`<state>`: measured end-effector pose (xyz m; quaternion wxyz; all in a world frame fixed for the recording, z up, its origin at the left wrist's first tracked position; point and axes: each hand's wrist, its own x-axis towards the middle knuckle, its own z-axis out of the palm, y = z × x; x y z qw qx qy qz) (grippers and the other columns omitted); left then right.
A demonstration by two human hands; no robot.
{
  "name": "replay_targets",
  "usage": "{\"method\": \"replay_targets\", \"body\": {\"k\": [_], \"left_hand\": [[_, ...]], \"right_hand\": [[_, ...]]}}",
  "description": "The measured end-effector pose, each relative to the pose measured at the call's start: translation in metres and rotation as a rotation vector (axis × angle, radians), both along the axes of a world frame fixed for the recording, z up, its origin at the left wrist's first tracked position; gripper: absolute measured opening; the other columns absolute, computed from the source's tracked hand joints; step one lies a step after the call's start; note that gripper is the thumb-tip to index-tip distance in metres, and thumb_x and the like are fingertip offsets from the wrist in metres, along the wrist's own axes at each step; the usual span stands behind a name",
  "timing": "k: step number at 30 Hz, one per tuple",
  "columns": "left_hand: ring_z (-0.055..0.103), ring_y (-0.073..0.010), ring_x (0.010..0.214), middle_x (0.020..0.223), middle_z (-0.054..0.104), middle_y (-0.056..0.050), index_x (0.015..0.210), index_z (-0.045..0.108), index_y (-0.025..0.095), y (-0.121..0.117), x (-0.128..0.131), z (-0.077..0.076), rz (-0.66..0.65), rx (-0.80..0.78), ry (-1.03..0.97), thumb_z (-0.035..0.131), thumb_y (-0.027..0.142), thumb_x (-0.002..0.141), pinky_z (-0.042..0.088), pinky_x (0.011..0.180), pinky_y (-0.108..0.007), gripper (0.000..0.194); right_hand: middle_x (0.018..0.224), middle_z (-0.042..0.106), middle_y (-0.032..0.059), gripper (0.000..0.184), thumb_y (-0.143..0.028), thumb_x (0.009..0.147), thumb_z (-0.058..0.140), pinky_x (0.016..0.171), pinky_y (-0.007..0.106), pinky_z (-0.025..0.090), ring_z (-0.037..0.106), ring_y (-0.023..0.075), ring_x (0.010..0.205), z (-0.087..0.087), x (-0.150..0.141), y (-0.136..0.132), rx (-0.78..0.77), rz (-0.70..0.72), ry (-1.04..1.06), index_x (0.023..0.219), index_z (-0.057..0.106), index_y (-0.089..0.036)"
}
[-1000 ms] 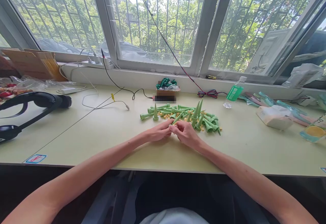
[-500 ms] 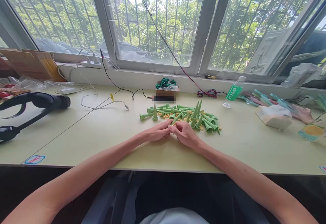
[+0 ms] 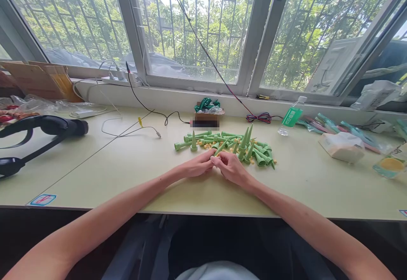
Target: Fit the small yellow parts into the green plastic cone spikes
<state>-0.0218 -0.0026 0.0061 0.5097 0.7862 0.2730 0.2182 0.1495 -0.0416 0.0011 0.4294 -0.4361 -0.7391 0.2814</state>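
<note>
My left hand (image 3: 199,164) and my right hand (image 3: 232,167) meet at the near edge of a pile of green plastic cone-shaped spikes (image 3: 261,158). Between them one green spike (image 3: 220,147) slants up to the right, its wide end hidden by my fingers. The left fingers are closed around that end. At the pinched right fingertips shows a small yellow piece (image 3: 218,155), mostly covered. More small yellow pieces (image 3: 208,145) lie among the spikes. One spike (image 3: 193,141) stands upright at the pile's left, and others (image 3: 243,140) stand at its right.
Behind the pile sits a small box with green plastic (image 3: 208,106). A bottle (image 3: 290,116), a tissue pack (image 3: 341,146) and a clear cup (image 3: 389,164) stand to the right. A black headset (image 3: 41,133) and a loose cable (image 3: 133,132) lie to the left.
Another person's hand at the far right, near the bagged items, is gone from view. My own hands have hardly moved and keep their hold at the spike's base.
</note>
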Motion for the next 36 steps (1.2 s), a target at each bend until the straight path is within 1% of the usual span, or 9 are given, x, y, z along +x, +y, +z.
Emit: {"method": "replay_targets", "body": {"k": [3, 6, 9, 12, 16, 20, 25, 30, 36], "left_hand": [[0.041, -0.0124, 0.057, 0.067, 0.042, 0.003, 0.091, 0.042, 0.021, 0.0023, 0.0003, -0.0023, 0.081, 0.175, 0.026, 0.041, 0.060, 0.091, 0.036, 0.050, -0.025, 0.039], [0.051, -0.0166, 0.071, 0.079, 0.055, -0.003, 0.104, 0.050, 0.018, 0.0038, 0.0008, -0.0004, 0.158, 0.379, 0.063, 0.043, 0.055, 0.091, 0.043, 0.061, -0.027, 0.040], [0.053, -0.0171, 0.074, 0.089, 0.061, -0.005, 0.112, 0.050, 0.016, 0.0044, 0.0013, 0.0018, 0.198, 0.449, 0.107, 0.045, 0.049, 0.092, 0.045, 0.067, -0.029, 0.039], [0.053, -0.0142, 0.066, 0.092, 0.062, -0.004, 0.117, 0.050, 0.017, 0.0050, 0.0017, 0.0018, 0.202, 0.423, 0.101, 0.048, 0.044, 0.091, 0.045, 0.063, -0.028, 0.038], [0.053, -0.0106, 0.059, 0.102, 0.064, -0.007, 0.121, 0.054, 0.018, 0.0067, 0.0017, 0.0012, 0.178, 0.352, 0.024, 0.054, 0.044, 0.089, 0.046, 0.058, -0.025, 0.041], [0.051, -0.0081, 0.049, 0.086, 0.063, -0.004, 0.119, 0.055, 0.017, 0.0077, 0.0011, 0.0015, 0.129, 0.235, -0.027, 0.052, 0.047, 0.090, 0.039, 0.044, -0.021, 0.042], [0.058, -0.0093, 0.043, 0.077, 0.060, 0.000, 0.113, 0.049, 0.017, 0.0054, 0.0007, 0.0023, 0.061, 0.061, -0.088, 0.050, 0.055, 0.091, 0.035, 0.037, -0.019, 0.043], [0.056, -0.0081, 0.038, 0.063, 0.059, 0.004, 0.112, 0.044, 0.017, 0.0031, 0.0011, 0.0038, 0.048, -0.004, -0.119, 0.052, 0.057, 0.090, 0.029, 0.036, -0.017, 0.047], [0.053, -0.0067, 0.037, 0.062, 0.059, 0.005, 0.107, 0.041, 0.019, 0.0011, 0.0013, 0.0076, 0.021, -0.041, -0.113, 0.052, 0.059, 0.089, 0.023, 0.034, -0.017, 0.045]], "right_hand": [[0.056, 0.033, -0.0050, 0.042, -0.049, 0.090, 0.049, 0.051, 0.024, 0.025, 0.030, 0.0100, 0.054, -0.0002, -0.0003, 0.0007, 0.014, -0.011, 0.004, 0.062, 0.034, -0.021], [0.058, 0.031, -0.0050, 0.042, -0.047, 0.090, 0.049, 0.051, 0.024, 0.023, 0.029, 0.0100, 0.055, -0.0003, -0.0001, 0.0021, 0.032, -0.025, -0.004, 0.062, 0.033, -0.021], [0.058, 0.031, -0.0051, 0.040, -0.045, 0.090, 0.050, 0.052, 0.024, 0.023, 0.028, 0.0097, 0.055, -0.0005, 0.0007, 0.0032, 0.044, -0.034, -0.013, 0.063, 0.033, -0.020], [0.058, 0.032, -0.0052, 0.040, -0.044, 0.090, 0.051, 0.052, 0.025, 0.023, 0.028, 0.0094, 0.055, -0.0007, 0.0016, 0.0033, 0.073, -0.058, -0.027, 0.062, 0.035, -0.020], [0.056, 0.032, -0.0056, 0.041, -0.043, 0.089, 0.053, 0.052, 0.025, 0.024, 0.028, 0.0091, 0.054, 0.0000, 0.0019, 0.0027, 0.122, -0.093, -0.040, 0.060, 0.037, -0.019], [0.055, 0.032, -0.0057, 0.041, -0.043, 0.089, 0.053, 0.051, 0.024, 0.023, 0.029, 0.0085, 0.053, 0.0022, 0.0012, 0.0011, 0.136, -0.091, -0.023, 0.060, 0.038, -0.019], [0.055, 0.036, -0.0055, 0.039, -0.046, 0.088, 0.055, 0.050, 0.023, 0.024, 0.031, 0.0082, 0.052, 0.0051, 0.0015, -0.0013, 0.110, -0.066, 0.019, 0.063, 0.045, -0.018], [0.056, 0.041, -0.0049, 0.039, -0.048, 0.088, 0.056, 0.050, 0.022, 0.026, 0.033, 0.0083, 0.052, 0.0054, 0.0017, -0.0009, 0.102, -0.046, 0.034, 0.066, 0.049, -0.017], [0.055, 0.041, -0.0052, 0.037, -0.047, 0.089, 0.056, 0.049, 0.022, 0.025, 0.032, 0.0081, 0.051, 0.0053, 0.0018, -0.0014, 0.105, -0.038, 0.033, 0.067, 0.050, -0.017]]}}
